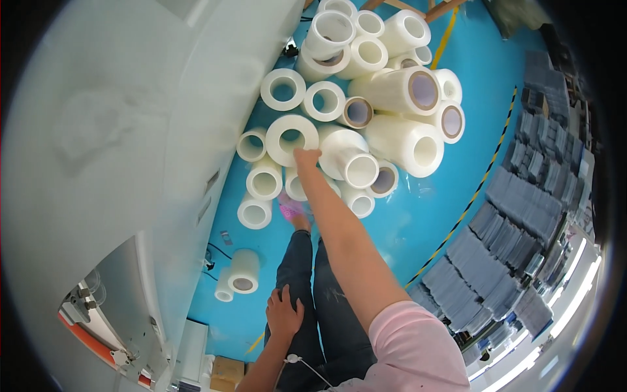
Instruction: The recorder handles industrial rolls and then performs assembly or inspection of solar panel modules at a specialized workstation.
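Overhead, the person's right hand (307, 157) is stretched far out, arm straight, fingers together and curled onto the rim of a wide white tape roll (292, 139) that stands on end with its hollow core facing up. Whether the fingers actually clamp the rim or just rest on it cannot be told. That roll sits at the near-left edge of a big pile of white film rolls (385, 98) on the blue floor (418, 215). A shorter roll (251, 145) stands just left of it, another (264, 179) just near of it, and a fat lying roll (346, 157) touches the hand's right side. Further rolls stack up toward the far end, some with brown cardboard cores (423, 90).

Left hand (284, 313) lies flat on the person's left thigh, fingers spread, holding nothing. Dark jeans (326, 313) and a pink shoe (290, 209) show below the arm; a pink sleeve (411, 346) sits at the near edge.

Two small rolls (238, 274) stand apart on the floor, near-left, close to a large white machine housing (130, 130) that fills the left side. A yellow-and-black striped line (470, 196) runs across the floor to the right, and beyond it are stacks of grey bundled sheets (516, 215).
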The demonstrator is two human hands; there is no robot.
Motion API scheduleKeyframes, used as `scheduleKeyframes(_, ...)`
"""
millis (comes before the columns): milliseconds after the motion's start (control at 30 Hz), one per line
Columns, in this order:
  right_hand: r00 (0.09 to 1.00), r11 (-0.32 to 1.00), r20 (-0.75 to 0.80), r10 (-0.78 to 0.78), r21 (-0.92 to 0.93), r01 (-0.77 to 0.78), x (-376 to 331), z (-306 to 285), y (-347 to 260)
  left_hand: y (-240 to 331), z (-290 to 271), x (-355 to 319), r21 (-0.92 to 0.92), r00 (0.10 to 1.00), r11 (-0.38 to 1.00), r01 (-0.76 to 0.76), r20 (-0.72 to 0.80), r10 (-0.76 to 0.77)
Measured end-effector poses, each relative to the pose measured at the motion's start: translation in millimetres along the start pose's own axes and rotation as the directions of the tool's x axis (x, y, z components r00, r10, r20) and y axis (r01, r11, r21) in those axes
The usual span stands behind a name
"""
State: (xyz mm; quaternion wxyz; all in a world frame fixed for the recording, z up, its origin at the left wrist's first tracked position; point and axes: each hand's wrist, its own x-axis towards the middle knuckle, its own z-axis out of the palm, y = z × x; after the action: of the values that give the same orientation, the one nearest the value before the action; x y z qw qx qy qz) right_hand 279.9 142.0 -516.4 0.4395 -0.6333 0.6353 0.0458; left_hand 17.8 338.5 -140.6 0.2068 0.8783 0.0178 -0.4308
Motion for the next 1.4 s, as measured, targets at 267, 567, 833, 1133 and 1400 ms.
scheduleKeyframes(267,0.904,0.872,0.18,-0.388,0.389,0.297,-33,-63,-112,-2,0,11,0.099,0.997,0.994,-0.041,-0.054,0.047)
scheduleKeyframes(567,0.722,0.775,0.503,-0.474,0.628,0.071,28,-97,-330,-1,-2,15,0.1,0.996,0.993,-0.065,-0.059,0.071)
scheduleKeyframes(833,0.766,0.619,0.537,-0.352,0.748,-0.24,-34,-112,-255,-22,-13,10,0.148,0.999,0.989,0.017,-0.051,-0.009)
scheduleKeyframes(1133,0.745,0.674,0.601,-0.291,0.681,-0.285,-19,-77,-308,-26,-17,13,0.153,0.998,0.988,-0.025,-0.058,0.034)
scheduleKeyframes(1400,0.879,0.727,0.446,-0.169,0.658,-0.194,-56,-88,-291,-16,-12,18,0.195,0.998,0.98,-0.032,-0.048,0.042)
